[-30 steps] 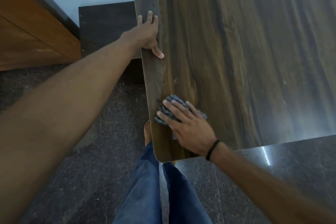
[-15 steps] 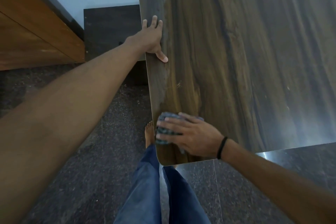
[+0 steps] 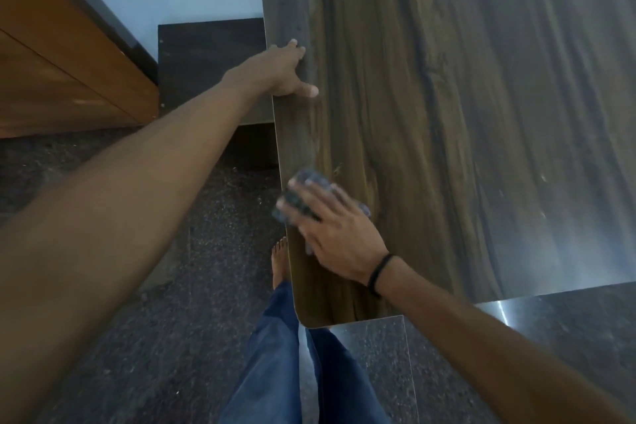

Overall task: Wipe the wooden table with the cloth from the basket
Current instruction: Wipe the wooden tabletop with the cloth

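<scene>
**At the table's near-left corner: cloth under your right hand**

Near the left edge of the wooden table (image 3: 447,113), close to its rounded near corner, your right hand (image 3: 339,237) lies over the cloth (image 3: 296,197). Its fingers are spread and straight, pressing the cloth flat onto the top.

Cloth: dark grey-blue, bunched. Your fingers and palm cover most of it; only the front and a strip at the right show. Motion blur smears both fingertips and fabric, so no weave or pattern can be read. Black wristband (image 3: 378,270) on that wrist.

Your left hand (image 3: 285,74) rests farther along the same edge, palm over the rim, thumb splayed on the top, fingers laid out rather than curled. They are foreshortened, so how many touch the wood cannot be told. It holds nothing.

Table top runs out of frame at top and right. Pale glare washes out the grain on its right part.

Beside the edge, one bare foot (image 3: 278,260) shows partly, above blue jeans (image 3: 272,354). Orange-brown cabinet (image 3: 69,62) is cut off at left. A dark block (image 3: 206,58) sits partly behind the table.
</scene>
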The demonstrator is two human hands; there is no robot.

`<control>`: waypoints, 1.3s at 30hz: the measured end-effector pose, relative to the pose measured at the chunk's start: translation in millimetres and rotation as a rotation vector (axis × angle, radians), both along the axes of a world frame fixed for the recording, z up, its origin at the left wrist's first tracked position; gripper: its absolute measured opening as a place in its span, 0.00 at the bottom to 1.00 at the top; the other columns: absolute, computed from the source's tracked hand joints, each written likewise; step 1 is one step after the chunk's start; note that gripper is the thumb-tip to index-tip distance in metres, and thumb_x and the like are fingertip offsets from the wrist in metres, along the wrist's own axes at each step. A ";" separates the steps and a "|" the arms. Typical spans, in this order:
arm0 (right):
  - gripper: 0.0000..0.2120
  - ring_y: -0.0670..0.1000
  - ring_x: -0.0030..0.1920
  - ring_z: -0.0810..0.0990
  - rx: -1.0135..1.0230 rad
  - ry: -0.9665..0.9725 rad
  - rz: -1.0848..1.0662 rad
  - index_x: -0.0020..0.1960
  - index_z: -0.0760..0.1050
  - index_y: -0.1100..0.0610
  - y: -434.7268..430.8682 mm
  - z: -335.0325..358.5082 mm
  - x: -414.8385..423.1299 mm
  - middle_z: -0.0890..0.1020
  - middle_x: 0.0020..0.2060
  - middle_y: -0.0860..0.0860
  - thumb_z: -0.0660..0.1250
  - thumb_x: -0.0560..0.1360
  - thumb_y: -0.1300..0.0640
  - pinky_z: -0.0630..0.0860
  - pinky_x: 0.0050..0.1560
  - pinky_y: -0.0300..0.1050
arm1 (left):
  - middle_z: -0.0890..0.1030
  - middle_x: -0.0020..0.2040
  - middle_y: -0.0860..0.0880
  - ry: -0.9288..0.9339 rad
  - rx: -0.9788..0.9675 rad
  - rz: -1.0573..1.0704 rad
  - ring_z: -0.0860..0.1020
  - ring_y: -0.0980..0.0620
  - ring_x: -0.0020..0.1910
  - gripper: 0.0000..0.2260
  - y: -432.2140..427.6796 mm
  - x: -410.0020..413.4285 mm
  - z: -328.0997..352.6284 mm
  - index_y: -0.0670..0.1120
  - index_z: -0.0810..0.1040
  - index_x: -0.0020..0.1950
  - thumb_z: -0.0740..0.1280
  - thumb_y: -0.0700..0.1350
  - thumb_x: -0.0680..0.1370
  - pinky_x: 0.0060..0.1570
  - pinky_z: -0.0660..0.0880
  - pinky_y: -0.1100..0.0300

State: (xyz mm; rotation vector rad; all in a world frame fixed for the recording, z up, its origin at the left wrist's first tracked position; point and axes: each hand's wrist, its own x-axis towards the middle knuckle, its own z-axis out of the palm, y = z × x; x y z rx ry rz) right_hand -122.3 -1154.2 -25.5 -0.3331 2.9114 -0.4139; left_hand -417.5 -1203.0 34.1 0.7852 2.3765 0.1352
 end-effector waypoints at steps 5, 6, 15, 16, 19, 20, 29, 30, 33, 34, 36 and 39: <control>0.29 0.53 0.81 0.46 0.089 0.036 0.241 0.81 0.48 0.43 42.6 3.0 -31.6 0.49 0.81 0.49 0.54 0.83 0.47 0.52 0.78 0.62 | 0.48 0.82 0.46 0.111 0.051 0.015 0.50 0.41 0.80 0.39 -6.5 -5.0 5.9 0.46 0.50 0.82 0.70 0.44 0.78 0.76 0.53 0.42; 0.27 0.53 0.81 0.46 0.054 -0.002 0.041 0.81 0.49 0.43 43.1 6.3 -46.0 0.49 0.81 0.49 0.52 0.83 0.48 0.53 0.78 0.62 | 0.47 0.82 0.45 0.116 0.062 0.026 0.49 0.41 0.80 0.39 -7.3 -5.3 7.4 0.45 0.50 0.82 0.71 0.43 0.78 0.76 0.52 0.42; 0.26 0.53 0.81 0.49 0.050 0.026 0.014 0.81 0.51 0.43 38.6 6.3 -78.1 0.51 0.81 0.49 0.50 0.84 0.48 0.52 0.78 0.62 | 0.61 0.79 0.43 0.024 0.204 0.402 0.63 0.40 0.76 0.35 -35.1 -9.2 24.7 0.46 0.56 0.81 0.70 0.41 0.79 0.72 0.63 0.46; 0.26 0.54 0.81 0.50 0.033 0.010 -0.084 0.81 0.52 0.43 33.0 8.2 -90.4 0.52 0.81 0.49 0.50 0.84 0.48 0.53 0.78 0.63 | 0.61 0.79 0.43 0.016 0.208 0.427 0.63 0.40 0.76 0.34 -38.0 -6.9 24.9 0.47 0.55 0.81 0.69 0.41 0.79 0.73 0.62 0.47; 0.26 0.52 0.81 0.47 0.063 0.012 0.188 0.81 0.49 0.41 32.6 1.3 -83.9 0.50 0.81 0.48 0.50 0.84 0.48 0.44 0.79 0.57 | 0.61 0.79 0.44 0.037 0.250 0.447 0.63 0.41 0.76 0.31 -43.6 -0.8 25.5 0.50 0.58 0.81 0.66 0.40 0.81 0.73 0.62 0.47; 0.26 0.51 0.81 0.46 0.073 0.014 0.266 0.81 0.48 0.40 41.5 3.2 -83.2 0.49 0.81 0.46 0.50 0.85 0.48 0.42 0.79 0.55 | 0.63 0.78 0.44 0.082 0.278 0.445 0.65 0.42 0.75 0.29 -46.8 -0.2 25.9 0.51 0.60 0.80 0.65 0.40 0.81 0.72 0.63 0.47; 0.25 0.52 0.81 0.46 0.093 0.012 -0.158 0.80 0.50 0.42 57.1 7.6 -142.3 0.50 0.81 0.48 0.47 0.84 0.46 0.49 0.80 0.58 | 0.63 0.78 0.46 0.310 0.453 0.203 0.62 0.46 0.77 0.23 -23.6 35.5 -8.4 0.48 0.65 0.77 0.61 0.50 0.83 0.72 0.62 0.50; 0.25 0.52 0.81 0.45 0.090 0.000 -0.161 0.80 0.50 0.42 55.1 8.9 -140.2 0.49 0.81 0.49 0.48 0.84 0.46 0.48 0.80 0.57 | 0.55 0.81 0.46 0.273 0.396 0.151 0.52 0.45 0.80 0.27 -18.6 26.3 -11.5 0.50 0.59 0.80 0.60 0.53 0.83 0.75 0.55 0.47; 0.26 0.52 0.81 0.44 0.075 -0.023 -0.173 0.81 0.48 0.41 49.8 11.1 -138.5 0.48 0.81 0.49 0.48 0.84 0.45 0.46 0.80 0.58 | 0.40 0.82 0.47 0.175 0.250 0.034 0.38 0.43 0.79 0.33 -1.7 -6.8 -15.2 0.54 0.47 0.82 0.59 0.60 0.82 0.76 0.46 0.41; 0.26 0.52 0.81 0.44 0.072 -0.024 -0.153 0.81 0.48 0.41 50.3 11.4 -136.8 0.48 0.81 0.48 0.48 0.84 0.45 0.47 0.80 0.58 | 0.38 0.81 0.47 0.128 0.204 0.018 0.37 0.42 0.79 0.35 3.3 -14.9 -15.7 0.55 0.46 0.82 0.60 0.61 0.81 0.75 0.46 0.39; 0.26 0.52 0.81 0.44 0.058 -0.043 -0.069 0.81 0.47 0.39 57.3 10.4 -128.2 0.47 0.81 0.48 0.49 0.85 0.45 0.44 0.79 0.57 | 0.36 0.81 0.47 0.061 0.122 -0.021 0.36 0.41 0.79 0.38 9.4 -25.6 -18.3 0.57 0.44 0.82 0.62 0.63 0.79 0.75 0.48 0.37; 0.25 0.51 0.81 0.42 0.103 -0.085 0.082 0.80 0.45 0.37 85.4 13.2 -127.6 0.45 0.81 0.45 0.47 0.85 0.44 0.41 0.79 0.56 | 0.38 0.81 0.47 0.068 0.100 -0.044 0.38 0.41 0.79 0.36 12.8 -33.2 -21.6 0.57 0.46 0.82 0.62 0.61 0.80 0.75 0.50 0.38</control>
